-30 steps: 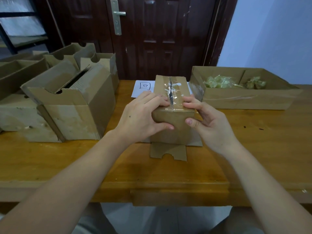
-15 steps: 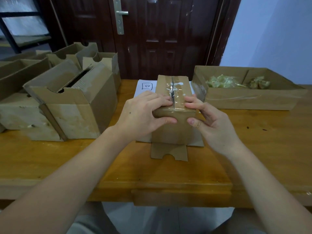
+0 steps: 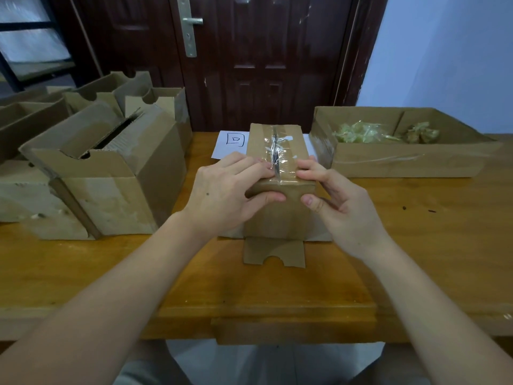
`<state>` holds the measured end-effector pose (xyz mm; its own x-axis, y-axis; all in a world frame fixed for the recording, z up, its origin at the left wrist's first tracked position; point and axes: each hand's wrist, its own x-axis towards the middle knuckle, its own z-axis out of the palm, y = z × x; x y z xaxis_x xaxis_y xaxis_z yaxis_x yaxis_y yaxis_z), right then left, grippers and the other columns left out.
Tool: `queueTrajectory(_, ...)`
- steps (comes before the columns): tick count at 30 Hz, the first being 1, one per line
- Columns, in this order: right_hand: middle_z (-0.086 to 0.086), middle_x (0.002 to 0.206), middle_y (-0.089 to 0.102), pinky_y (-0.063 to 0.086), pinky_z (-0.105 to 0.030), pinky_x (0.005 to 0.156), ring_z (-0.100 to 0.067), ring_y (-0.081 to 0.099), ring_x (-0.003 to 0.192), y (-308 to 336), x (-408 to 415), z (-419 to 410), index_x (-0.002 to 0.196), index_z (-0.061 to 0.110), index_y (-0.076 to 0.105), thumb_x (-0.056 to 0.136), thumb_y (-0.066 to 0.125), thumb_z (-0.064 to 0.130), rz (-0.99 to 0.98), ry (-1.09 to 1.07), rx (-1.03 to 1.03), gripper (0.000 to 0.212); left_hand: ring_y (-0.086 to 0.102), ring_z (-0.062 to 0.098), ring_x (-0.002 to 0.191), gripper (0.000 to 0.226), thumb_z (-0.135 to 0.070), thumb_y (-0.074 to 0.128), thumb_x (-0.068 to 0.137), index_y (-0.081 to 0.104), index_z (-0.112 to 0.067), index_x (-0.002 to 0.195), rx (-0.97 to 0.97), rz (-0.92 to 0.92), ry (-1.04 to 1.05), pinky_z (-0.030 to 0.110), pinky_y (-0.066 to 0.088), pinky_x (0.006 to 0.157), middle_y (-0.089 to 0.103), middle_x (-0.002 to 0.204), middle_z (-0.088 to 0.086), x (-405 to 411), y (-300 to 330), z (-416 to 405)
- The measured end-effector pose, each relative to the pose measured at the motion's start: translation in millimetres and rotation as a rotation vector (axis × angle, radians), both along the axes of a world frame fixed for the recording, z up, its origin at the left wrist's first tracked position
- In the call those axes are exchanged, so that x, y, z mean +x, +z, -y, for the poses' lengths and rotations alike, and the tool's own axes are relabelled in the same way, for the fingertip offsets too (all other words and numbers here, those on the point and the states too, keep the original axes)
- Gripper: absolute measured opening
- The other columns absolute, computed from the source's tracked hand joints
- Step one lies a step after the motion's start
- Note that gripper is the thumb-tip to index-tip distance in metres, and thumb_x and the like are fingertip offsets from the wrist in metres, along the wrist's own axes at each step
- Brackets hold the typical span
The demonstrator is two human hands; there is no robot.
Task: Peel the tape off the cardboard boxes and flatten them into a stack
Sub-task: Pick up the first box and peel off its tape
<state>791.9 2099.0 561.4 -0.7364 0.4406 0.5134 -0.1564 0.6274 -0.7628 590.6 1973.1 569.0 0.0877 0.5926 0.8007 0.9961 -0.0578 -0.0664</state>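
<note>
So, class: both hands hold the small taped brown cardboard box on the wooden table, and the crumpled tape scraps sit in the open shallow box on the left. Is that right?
Not quite. The head view shows the crumpled tape scraps in the open shallow cardboard box on the right, not the left. Both the left hand and right hand do hold the small taped brown cardboard box on the wooden table.

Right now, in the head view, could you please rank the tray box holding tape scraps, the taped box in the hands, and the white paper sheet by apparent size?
1. Tray box, the largest.
2. Taped box, gripped by the left hand and right hand.
3. White paper sheet, smallest as seen, though the taped box hides part of it, so its true size is unsure.
</note>
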Motion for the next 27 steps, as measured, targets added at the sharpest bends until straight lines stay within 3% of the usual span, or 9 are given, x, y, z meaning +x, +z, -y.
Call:
queueTrajectory(4, 0.009, 0.148, 0.054, 0.043, -0.045, 0.116, -0.008, 0.037, 0.147, -1.4, -0.2, -2.3, 0.13, 0.024, 0.061, 0.096, 0.064, 0.0, 0.007, -0.006, 0.036, 0.041, 0.069, 0.019, 0.108, 0.045, -0.054, 0.067, 0.095, 0.075, -0.012, 0.109, -0.015, 0.072, 0.005, 0.037, 0.059, 0.078, 0.075, 0.114, 0.001, 3.1, 0.0, 0.1)
queueTrajectory(7, 0.011, 0.149, 0.053, 0.044, -0.049, 0.114, -0.009, 0.038, 0.147, -2.0, 0.1, -3.8, 0.13, 0.029, 0.059, 0.096, 0.065, 0.002, 0.004, -0.003, 0.051, 0.043, 0.059, 0.016, 0.122, 0.058, -0.062, 0.067, 0.089, 0.067, -0.016, 0.125, -0.157, 0.097, -0.02, 0.031, 0.053, 0.093, 0.068, 0.128, -0.001, -4.0, 0.5, 8.4)
queueTrajectory(10, 0.009, 0.148, 0.054, 0.043, -0.049, 0.114, -0.007, 0.039, 0.146, -1.4, 0.3, -5.4, 0.13, 0.027, 0.06, 0.096, 0.066, 0.002, 0.009, 0.004, 0.047, 0.043, 0.054, 0.019, 0.129, 0.07, -0.06, 0.076, 0.081, 0.06, -0.015, 0.133, -0.249, 0.077, -0.035, 0.041, 0.047, 0.109, 0.063, 0.135, 0.002, -8.3, -1.7, 12.8)
queueTrajectory(13, 0.006, 0.147, 0.055, 0.043, -0.049, 0.114, -0.009, 0.04, 0.146, -1.0, 1.0, -4.0, 0.129, 0.023, 0.061, 0.095, 0.065, -0.001, 0.004, -0.003, 0.047, 0.042, 0.06, 0.024, 0.124, 0.064, -0.056, 0.079, 0.082, 0.067, -0.01, 0.125, -0.204, 0.02, -0.007, 0.051, 0.038, 0.118, 0.069, 0.125, 0.006, -7.1, -1.0, 8.3)
queueTrajectory(17, 0.005, 0.145, 0.056, 0.046, -0.048, 0.113, -0.013, 0.041, 0.146, -0.7, 0.0, 2.9, 0.128, 0.023, 0.061, 0.095, 0.064, -0.005, -0.012, -0.025, 0.062, 0.043, 0.067, 0.026, 0.114, 0.058, -0.053, 0.084, 0.08, 0.071, -0.009, 0.116, -0.128, -0.021, -0.013, 0.051, 0.049, 0.108, 0.073, 0.116, 0.007, -4.7, 1.5, 6.0)
queueTrajectory(22, 0.007, 0.145, 0.056, 0.047, -0.041, 0.112, -0.012, 0.042, 0.146, 1.3, -2.7, 6.3, 0.13, 0.019, 0.061, 0.095, 0.063, -0.005, -0.003, -0.056, 0.083, 0.042, 0.069, 0.022, 0.107, 0.051, -0.055, 0.079, 0.084, 0.075, -0.012, 0.111, -0.083, -0.009, 0.005, 0.039, 0.059, 0.079, 0.075, 0.112, 0.002, -1.8, 6.4, 6.1)
queueTrajectory(25, 0.012, 0.145, 0.053, 0.046, -0.032, 0.112, -0.009, 0.041, 0.145, 4.3, -2.7, 4.6, 0.131, 0.02, 0.059, 0.094, 0.07, 0.006, 0.045, -0.079, 0.19, 0.042, 0.068, 0.022, 0.109, 0.046, -0.049, 0.078, 0.087, 0.075, -0.012, 0.114, -0.078, 0.019, -0.017, 0.037, 0.059, 0.084, 0.075, 0.115, 0.004, -2.0, 5.7, 7.6)
queueTrajectory(27, 0.012, 0.146, 0.051, 0.04, -0.03, 0.116, -0.01, 0.041, 0.144, 8.0, -3.3, 0.6, 0.132, 0.017, 0.059, 0.087, 0.077, 0.025, 0.112, -0.141, 0.37, 0.049, 0.066, 0.021, 0.112, 0.045, -0.048, 0.074, 0.09, 0.073, -0.013, 0.117, -0.097, 0.04, -0.022, 0.034, 0.056, 0.088, 0.073, 0.119, 0.003, -2.0, 5.0, 8.9)
